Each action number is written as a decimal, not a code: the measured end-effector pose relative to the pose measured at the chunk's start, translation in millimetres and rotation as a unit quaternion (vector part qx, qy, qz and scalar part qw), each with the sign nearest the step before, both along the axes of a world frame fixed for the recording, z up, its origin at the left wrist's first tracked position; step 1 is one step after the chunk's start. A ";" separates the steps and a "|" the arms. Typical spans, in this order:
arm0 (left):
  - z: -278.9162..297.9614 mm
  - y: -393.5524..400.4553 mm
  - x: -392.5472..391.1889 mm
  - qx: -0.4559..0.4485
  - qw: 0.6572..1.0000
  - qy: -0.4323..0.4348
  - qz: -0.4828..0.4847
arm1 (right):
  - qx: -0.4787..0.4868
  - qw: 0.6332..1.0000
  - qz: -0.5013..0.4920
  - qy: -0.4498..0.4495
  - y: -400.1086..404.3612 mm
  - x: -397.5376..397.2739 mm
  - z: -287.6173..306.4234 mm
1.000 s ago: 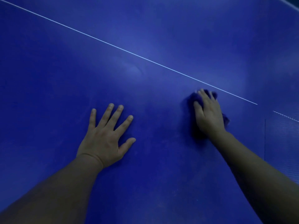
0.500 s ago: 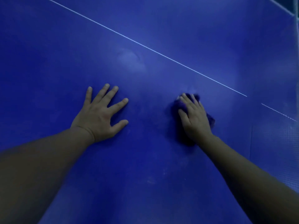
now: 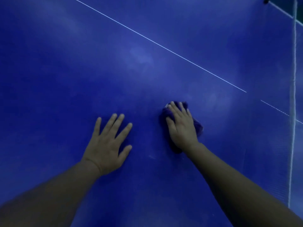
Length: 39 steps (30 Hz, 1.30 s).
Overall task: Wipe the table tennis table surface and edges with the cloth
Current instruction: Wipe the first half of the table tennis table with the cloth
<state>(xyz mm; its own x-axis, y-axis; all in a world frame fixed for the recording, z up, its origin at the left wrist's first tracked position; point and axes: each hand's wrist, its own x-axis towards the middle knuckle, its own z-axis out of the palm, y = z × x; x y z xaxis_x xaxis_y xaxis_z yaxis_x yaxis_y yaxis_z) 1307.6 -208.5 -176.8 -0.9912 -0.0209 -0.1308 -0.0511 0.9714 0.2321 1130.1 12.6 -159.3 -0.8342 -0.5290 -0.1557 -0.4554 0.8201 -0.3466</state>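
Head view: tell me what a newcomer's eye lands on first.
The two bare hands pressed on the blue table: the left hand flat with spread fingers at centre, the right hand beside it, palm down on a dark cloth. Next, the thin white line running diagonally from the top down to the right, and the net at the right edge.

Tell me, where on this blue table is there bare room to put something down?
Nearly everywhere. The table tennis table lies bare left of the left hand, and between both hands and the thin white line, and beyond that line too. Taken up are only the spots under the left hand, pressed flat, and the right hand on the dark cloth. The net borders the right.
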 end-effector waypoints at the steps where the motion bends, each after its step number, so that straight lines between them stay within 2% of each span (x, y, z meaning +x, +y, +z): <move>1: -4.8 4.5 12.6 -0.013 1.000 -0.006 0.002 | -0.010 1.000 0.023 -0.003 -4.5 15.7 -1.2; 4: -15.5 5.5 27.9 -0.033 0.999 -0.011 -0.007 | -0.017 0.988 0.154 -0.026 17.5 72.4 2.1; 7: -17.1 4.9 26.1 -0.038 0.999 -0.009 -0.012 | -0.003 0.969 0.246 -0.040 57.2 79.6 6.2; 8: -17.1 5.3 25.8 -0.036 0.999 -0.007 -0.008 | 0.003 0.970 0.239 -0.040 63.5 69.9 7.2; 10: -17.6 5.2 25.9 -0.037 0.999 0.000 -0.006 | 0.013 0.986 0.160 -0.037 58.6 46.1 7.9; 12: -17.5 4.6 26.3 -0.041 0.999 0.004 -0.007 | 0.014 0.997 0.072 -0.023 33.1 31.4 5.3; 14: -16.8 4.2 26.2 -0.038 0.999 0.002 -0.007 | 0.006 0.999 0.038 -0.016 4.7 37.8 -0.2; 17: -16.4 3.9 25.3 -0.039 0.999 -0.008 -0.013 | -0.018 0.990 0.137 -0.007 -5.0 81.6 -4.5; 21: -12.4 1.5 26.0 -0.019 1.000 -0.011 -0.019 | -0.003 0.955 0.295 -0.026 39.3 110.4 0.2; 23: -8.9 0.3 27.0 -0.006 1.000 -0.016 -0.024 | 0.007 0.959 0.281 -0.020 55.9 92.2 2.7; 27: -2.4 -2.5 28.3 0.028 0.999 -0.030 -0.026 | 0.012 0.995 0.095 -0.013 36.0 59.7 4.2; 29: 1.7 -3.5 29.1 0.032 0.998 -0.039 -0.029 | 0.007 0.999 0.050 -0.012 12.6 72.4 1.9; 31: 5.1 -3.4 35.6 0.015 0.998 -0.038 -0.042 | -0.009 0.994 0.104 -0.012 3.1 107.2 -1.0; 34: 5.3 -0.6 67.2 -0.013 0.999 -0.029 -0.042 | -0.004 0.966 0.256 -0.033 27.6 164.4 -0.9; 36: 1.8 2.3 97.4 -0.022 0.999 -0.027 -0.029 | 0.011 0.947 0.319 -0.038 53.3 159.9 -0.1; 37: -0.5 4.0 111.2 -0.028 0.999 -0.027 -0.023 | 0.021 0.946 0.321 -0.036 61.7 148.2 0.8; 39: -4.7 6.3 129.7 -0.044 0.998 -0.027 -0.020 | 0.038 0.963 0.264 -0.046 67.0 122.3 3.3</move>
<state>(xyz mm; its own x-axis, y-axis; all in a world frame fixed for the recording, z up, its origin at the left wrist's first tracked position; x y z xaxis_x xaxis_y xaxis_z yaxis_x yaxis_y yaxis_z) 1437.3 -202.2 -181.6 -0.9829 0.0054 -0.1838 -0.0214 0.9894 0.1434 1252.5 79.7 -156.0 -0.4323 -0.8600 -0.2712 -0.7858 0.5068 -0.3545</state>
